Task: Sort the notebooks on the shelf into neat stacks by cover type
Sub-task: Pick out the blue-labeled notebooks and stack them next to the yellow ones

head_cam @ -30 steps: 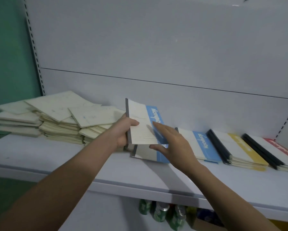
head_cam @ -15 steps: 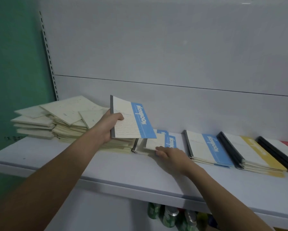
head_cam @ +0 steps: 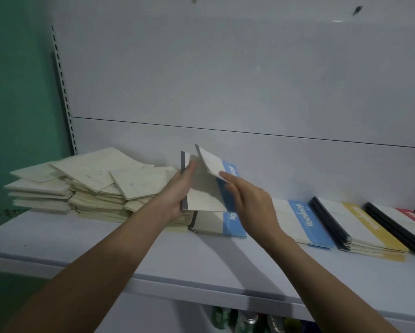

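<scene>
Above the shelf [head_cam: 201,267] front, just over the blue stack [head_cam: 225,224]: left hand [head_cam: 175,195] clamped on one blue notebook [head_cam: 204,200] by its grey spine, long axis upright; right hand [head_cam: 252,203] pinching a second [head_cam: 211,164], tilted against the first, grip probably fingertip only, blurred. Nearest landing straight below, right hand closer; cream heap [head_cam: 93,186] crowding left, second blue stack [head_cam: 300,219] right, bare shelf in front.
</scene>
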